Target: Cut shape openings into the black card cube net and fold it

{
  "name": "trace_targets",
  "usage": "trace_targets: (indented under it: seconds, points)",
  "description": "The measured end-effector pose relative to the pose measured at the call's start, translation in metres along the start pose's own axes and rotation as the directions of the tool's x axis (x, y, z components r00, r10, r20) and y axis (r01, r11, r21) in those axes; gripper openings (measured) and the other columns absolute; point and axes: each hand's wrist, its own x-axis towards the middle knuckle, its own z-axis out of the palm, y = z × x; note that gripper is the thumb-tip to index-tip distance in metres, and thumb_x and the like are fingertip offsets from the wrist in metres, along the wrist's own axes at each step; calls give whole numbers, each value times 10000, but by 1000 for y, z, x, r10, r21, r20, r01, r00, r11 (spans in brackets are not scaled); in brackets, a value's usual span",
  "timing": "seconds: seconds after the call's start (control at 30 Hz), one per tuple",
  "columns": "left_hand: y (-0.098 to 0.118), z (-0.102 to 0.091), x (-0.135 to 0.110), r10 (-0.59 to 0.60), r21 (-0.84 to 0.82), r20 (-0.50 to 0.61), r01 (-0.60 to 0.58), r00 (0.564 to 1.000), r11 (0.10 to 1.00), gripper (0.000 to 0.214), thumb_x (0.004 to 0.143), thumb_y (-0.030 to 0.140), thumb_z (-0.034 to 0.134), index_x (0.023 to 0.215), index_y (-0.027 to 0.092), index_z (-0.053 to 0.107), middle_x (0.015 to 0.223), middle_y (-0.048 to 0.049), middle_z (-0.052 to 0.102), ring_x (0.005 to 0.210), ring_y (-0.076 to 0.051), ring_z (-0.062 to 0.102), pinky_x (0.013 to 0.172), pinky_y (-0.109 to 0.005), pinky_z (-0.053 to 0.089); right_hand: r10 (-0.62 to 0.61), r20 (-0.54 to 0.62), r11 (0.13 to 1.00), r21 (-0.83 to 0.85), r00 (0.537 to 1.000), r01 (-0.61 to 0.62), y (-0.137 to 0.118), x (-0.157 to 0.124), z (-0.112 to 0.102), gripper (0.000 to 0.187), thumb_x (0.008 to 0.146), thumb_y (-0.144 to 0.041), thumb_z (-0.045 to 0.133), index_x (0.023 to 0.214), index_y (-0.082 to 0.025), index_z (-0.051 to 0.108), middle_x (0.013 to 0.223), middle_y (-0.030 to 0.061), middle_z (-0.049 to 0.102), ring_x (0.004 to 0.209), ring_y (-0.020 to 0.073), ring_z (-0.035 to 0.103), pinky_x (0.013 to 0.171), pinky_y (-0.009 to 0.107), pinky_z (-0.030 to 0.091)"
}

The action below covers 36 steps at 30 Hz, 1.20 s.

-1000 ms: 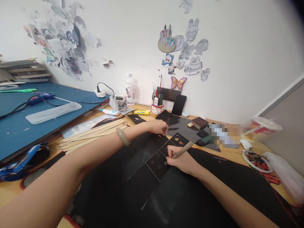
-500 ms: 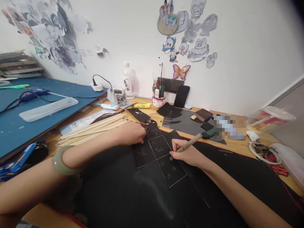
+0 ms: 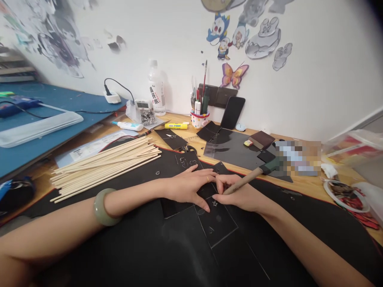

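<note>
My left hand point(image 3: 191, 184) lies spread over a black card sheet point(image 3: 220, 227), fingers stretched toward my right hand and thumb apart. White lines divide the sheet into panels, which carry small outlined or cut shapes. My right hand point(image 3: 237, 194) grips a beige pen-shaped tool point(image 3: 243, 181), tilted with its top end away to the right. Its tip is hidden by my fingers, so I cannot tell whether it is a pen or a craft knife. A small star shape point(image 3: 214, 203) shows just below those fingertips. The sheet rests on a large black mat point(image 3: 131, 247).
Wooden sticks point(image 3: 104, 171) lie in a pile at left. Black-handled scissors point(image 3: 188, 149) sit behind the sheet. Farther back stand a water bottle point(image 3: 157, 89), a pen cup point(image 3: 200, 119) and a phone point(image 3: 232, 113). A yellow glue stick point(image 3: 176, 126) lies near the wall.
My left hand has gone from a closed pose at the sheet's upper left to lying spread beside my right hand. The right hand keeps its hold near the star. The view has shifted.
</note>
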Motion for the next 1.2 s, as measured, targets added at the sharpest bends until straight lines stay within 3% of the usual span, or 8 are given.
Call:
trace_targets:
  seconds: [0.2,0.47,0.7,0.83,1.0,1.2]
  points:
    - [0,-1,2,-18,-41,7,18,1000,999,735,706,518,586,1300,225,268,1413,-106,256,1318,-235,161,1042,-529,26,-75,26,996,-42,997,76,9,3,0,289,724,-179,545,541,-184,322,554,-59,362,522,82,314,503,241,252]
    - [2,-2,1,-31,-40,24,32,999,999,730,710,490,599,1301,224,264,1416,-98,251,1324,-217,141,1047,-516,30,-68,44,998,-1,997,68,11,4,0,297,741,-171,533,556,-191,301,575,-55,357,542,88,317,518,246,262]
    - [-1,-1,1,-9,-53,7,9,1000,999,717,707,506,596,1289,231,282,1413,-96,260,1323,-219,148,1047,-523,33,-42,3,995,-86,999,42,9,3,2,297,728,-140,502,551,-195,270,550,-60,323,531,91,296,501,245,239]
    - [-3,-1,1,7,-54,4,-6,1000,999,703,705,522,587,1280,235,302,1417,-96,251,1323,-228,145,1044,-531,32,27,-120,990,-137,992,-44,4,0,10,293,705,-144,497,531,-195,267,526,-61,321,515,90,298,487,240,235]
    - [-2,-2,1,11,-42,11,-11,1000,999,679,731,552,530,1279,217,311,1413,-103,258,1322,-227,152,1036,-548,29,134,-331,974,-129,934,-185,0,-6,23,274,699,-186,489,527,-204,277,488,-69,305,478,87,279,467,236,229]
    - [-3,-1,-1,34,-8,6,-34,999,999,649,765,548,482,1287,210,298,1417,-98,250,1324,-221,142,1034,-550,32,145,-359,975,-109,922,-196,1,-7,24,287,703,-226,498,534,-208,267,476,-80,263,462,84,260,458,230,217]
